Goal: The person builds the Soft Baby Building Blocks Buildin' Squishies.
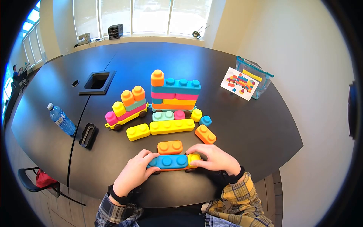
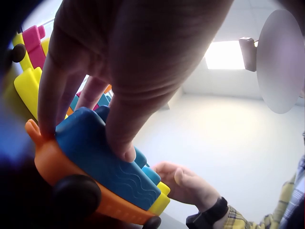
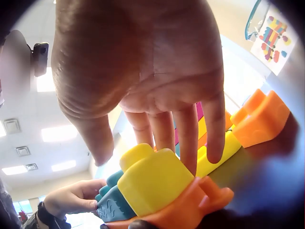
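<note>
A long blue building brick (image 1: pixel 166 162) sits on an orange wheeled base (image 2: pixel 62 164) near the table's front edge. My left hand (image 1: pixel 137 168) holds the brick's left end, thumb on the near side and fingers on the far side. At the right end of the same base sits a small yellow brick (image 3: pixel 152 179). Around it hovers my right hand (image 1: pixel 216 158), thumb apart from the fingers, which are fairly straight behind the brick. Just beyond the base lies an orange brick (image 1: pixel 170 146).
Farther off stand two brick wagons, one with a yellow base (image 1: pixel 126 120), the other stacked tall (image 1: pixel 176 96). Several loose bricks lie before them, among them a long yellow one (image 1: pixel 172 127). A bottle (image 1: pixel 61 119) stands left; a picture card (image 1: pixel 239 84) leans on a clear pouch (image 1: pixel 261 89).
</note>
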`<state>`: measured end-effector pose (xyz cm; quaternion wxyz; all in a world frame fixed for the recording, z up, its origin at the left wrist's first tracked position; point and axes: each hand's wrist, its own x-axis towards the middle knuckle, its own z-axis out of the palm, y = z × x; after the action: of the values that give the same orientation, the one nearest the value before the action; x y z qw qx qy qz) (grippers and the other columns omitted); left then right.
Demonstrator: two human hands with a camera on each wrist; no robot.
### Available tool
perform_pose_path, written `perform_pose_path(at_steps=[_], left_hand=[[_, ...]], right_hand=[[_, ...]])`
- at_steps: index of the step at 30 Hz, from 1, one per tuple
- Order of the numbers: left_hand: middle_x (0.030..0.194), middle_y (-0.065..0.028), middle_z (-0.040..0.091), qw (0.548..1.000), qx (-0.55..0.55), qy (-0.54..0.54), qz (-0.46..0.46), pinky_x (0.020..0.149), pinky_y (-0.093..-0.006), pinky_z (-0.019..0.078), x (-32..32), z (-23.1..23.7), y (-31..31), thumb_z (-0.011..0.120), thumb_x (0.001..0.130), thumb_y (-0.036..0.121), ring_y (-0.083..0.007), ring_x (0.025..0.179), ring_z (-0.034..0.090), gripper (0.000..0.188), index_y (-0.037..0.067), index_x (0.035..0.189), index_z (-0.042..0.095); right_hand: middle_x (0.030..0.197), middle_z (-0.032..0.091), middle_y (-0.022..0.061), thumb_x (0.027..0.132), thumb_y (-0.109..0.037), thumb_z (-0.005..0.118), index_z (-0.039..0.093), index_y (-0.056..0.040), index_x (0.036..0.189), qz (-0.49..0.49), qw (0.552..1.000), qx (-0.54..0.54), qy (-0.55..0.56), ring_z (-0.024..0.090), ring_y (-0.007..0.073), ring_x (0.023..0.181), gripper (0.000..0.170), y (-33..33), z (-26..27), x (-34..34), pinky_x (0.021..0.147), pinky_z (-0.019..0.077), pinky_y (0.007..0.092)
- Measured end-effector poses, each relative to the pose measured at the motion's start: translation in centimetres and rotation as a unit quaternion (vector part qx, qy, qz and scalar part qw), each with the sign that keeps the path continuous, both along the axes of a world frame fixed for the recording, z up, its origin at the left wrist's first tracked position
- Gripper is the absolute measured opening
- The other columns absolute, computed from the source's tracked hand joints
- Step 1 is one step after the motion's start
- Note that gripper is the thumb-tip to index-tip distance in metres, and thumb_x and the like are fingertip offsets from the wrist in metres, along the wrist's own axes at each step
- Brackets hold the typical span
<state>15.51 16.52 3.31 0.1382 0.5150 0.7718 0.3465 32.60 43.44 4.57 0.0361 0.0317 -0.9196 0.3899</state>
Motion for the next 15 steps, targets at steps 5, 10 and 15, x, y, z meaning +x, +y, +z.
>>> perform_pose_path(at_steps=[5, 10, 15], left_hand=[[0.114, -0.0136, 0.065, 1.0, 0.006, -0.002, -0.002, 0.087, -0.0434, 0.0569, -0.1, 0.0, 0.2, 0.082, 0.089, 0.021, -0.0387, 0.101, 0.067, 0.042, 0.01, 0.126, 0.067], [0.116, -0.0141, 0.064, 1.0, -0.001, 0.008, -0.011, 0.088, -0.045, 0.0574, -0.3, -0.2, 0.2, 0.081, 0.09, 0.024, -0.0399, 0.103, 0.067, 0.043, 0.008, 0.126, 0.065], [0.119, -0.0145, 0.063, 0.999, 0.0, 0.024, -0.023, 0.087, -0.045, 0.0572, -0.4, -0.2, 0.0, 0.082, 0.09, 0.025, -0.0396, 0.102, 0.067, 0.047, 0.007, 0.129, 0.064]], right_hand=[[0.11, 0.072, 0.0118, 0.096, -0.026, 0.074, 0.07, -0.0058, 0.114, -0.042, 0.988, 0.139, 0.046, 0.069, 0.0335, 0.105, 0.028, 0.2, 0.4, -3.6, 0.093, 0.0551, 0.0424], [0.1, 0.071, 0.0103, 0.091, -0.028, 0.076, 0.069, -0.0074, 0.108, -0.004, 0.97, 0.244, 0.007, 0.071, 0.0307, 0.102, 0.027, 0.1, -1.1, -6.5, 0.084, 0.0563, 0.0445], [0.099, 0.071, 0.0125, 0.092, -0.027, 0.075, 0.067, -0.006, 0.107, 0.002, 0.972, 0.231, 0.046, 0.071, 0.0326, 0.097, 0.027, -0.2, -0.9, -6.9, 0.081, 0.0562, 0.0462]])
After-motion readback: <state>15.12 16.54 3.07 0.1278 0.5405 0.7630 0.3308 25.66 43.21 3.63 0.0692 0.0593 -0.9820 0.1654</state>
